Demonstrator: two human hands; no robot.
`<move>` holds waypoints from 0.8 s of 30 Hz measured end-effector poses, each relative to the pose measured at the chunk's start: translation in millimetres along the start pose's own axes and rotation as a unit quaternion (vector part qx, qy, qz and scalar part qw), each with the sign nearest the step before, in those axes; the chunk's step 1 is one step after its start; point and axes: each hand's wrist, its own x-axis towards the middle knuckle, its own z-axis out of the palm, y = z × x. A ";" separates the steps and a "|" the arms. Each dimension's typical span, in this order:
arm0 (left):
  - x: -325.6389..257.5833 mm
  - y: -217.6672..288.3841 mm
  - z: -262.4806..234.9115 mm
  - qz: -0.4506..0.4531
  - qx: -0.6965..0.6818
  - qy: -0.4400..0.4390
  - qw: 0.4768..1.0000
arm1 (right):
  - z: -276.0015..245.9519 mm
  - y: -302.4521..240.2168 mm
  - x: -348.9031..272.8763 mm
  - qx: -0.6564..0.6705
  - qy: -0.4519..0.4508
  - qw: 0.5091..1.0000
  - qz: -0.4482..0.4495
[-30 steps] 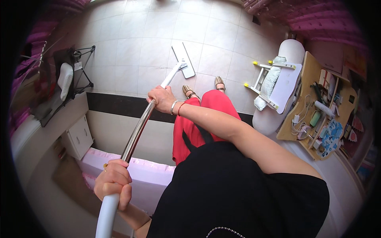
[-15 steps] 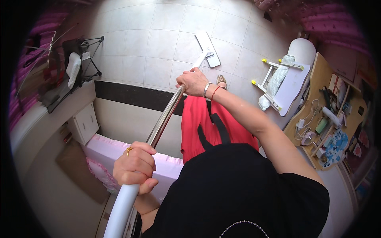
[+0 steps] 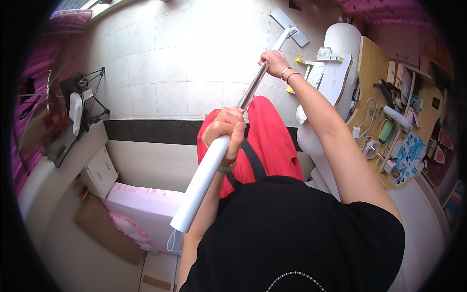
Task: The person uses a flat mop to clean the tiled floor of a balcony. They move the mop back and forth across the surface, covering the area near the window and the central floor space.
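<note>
A long mop with a white grip and a metal pole point(image 3: 250, 92) runs from near my chest out to a flat grey mop head point(image 3: 289, 27) lying on the pale tiled floor point(image 3: 160, 58). My left hand point(image 3: 225, 132) is closed around the upper end of the white grip. My right hand point(image 3: 275, 62), with bracelets on the wrist, grips the metal pole farther down, close to the mop head. Red trousers point(image 3: 270, 141) show below the pole.
A white chair point(image 3: 335, 73) with yellow-tipped parts stands right of the mop head. A wooden desk point(image 3: 389, 121) crowded with small items is at far right. A black wire rack point(image 3: 82, 104) stands left. A pink cushion point(image 3: 141, 209) and a small white drawer unit point(image 3: 99, 170) sit at lower left.
The mop head has slid away across the tiles toward the far right. Both hands moved right and up in view, and the pole now points more steeply away from me.
</note>
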 end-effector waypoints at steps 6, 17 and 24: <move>-28.6 23.8 -25.1 -0.027 0.021 -0.023 0.999 | 33.1 -28.3 -19.1 0.018 0.014 1.000 -0.011; -90.6 113.5 -151.7 -0.053 -0.013 -0.073 0.996 | 128.2 -181.6 -94.8 0.095 0.082 0.992 0.032; -108.3 212.3 -253.3 -0.087 0.054 -0.175 0.979 | 185.3 -334.4 -127.8 0.182 0.114 0.976 0.031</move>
